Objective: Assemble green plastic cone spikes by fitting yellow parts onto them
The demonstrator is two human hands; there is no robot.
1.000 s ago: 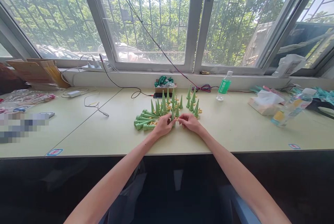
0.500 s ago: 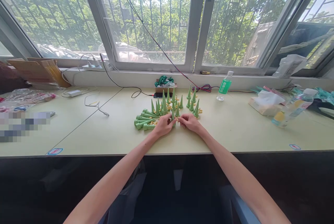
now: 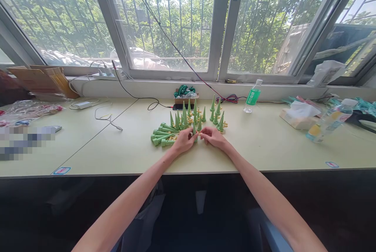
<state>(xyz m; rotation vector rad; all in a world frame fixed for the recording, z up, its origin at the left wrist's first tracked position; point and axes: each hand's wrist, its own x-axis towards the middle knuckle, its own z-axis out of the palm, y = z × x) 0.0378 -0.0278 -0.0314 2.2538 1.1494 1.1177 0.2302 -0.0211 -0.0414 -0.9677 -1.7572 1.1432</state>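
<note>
My left hand (image 3: pixel 185 141) is closed round a green cone (image 3: pixel 194 130) that stands upright at the front of the group. Close on its right, my right hand (image 3: pixel 214 137) pinches a small yellow piece (image 3: pixel 200 134) against the side of that cone. Several upright green cones (image 3: pixel 184 117) with yellow pieces stand just behind my hands. More of them (image 3: pixel 221 122) are grouped behind my right hand. Left of my left hand, several green cones (image 3: pixel 164 131) lie on their sides in a fan.
Behind the cones sit a small box of green material (image 3: pixel 185 97) and a dark phone (image 3: pixel 179 107). A green-labelled bottle (image 3: pixel 253 97), a tissue box (image 3: pixel 298 117) and another bottle (image 3: pixel 330 123) stand to the right. A white cable (image 3: pixel 110 121) lies left.
Almost nothing differs. The fingers of my right hand have shifted very slightly at the yellow piece, while my left hand stays at the cone.
</note>
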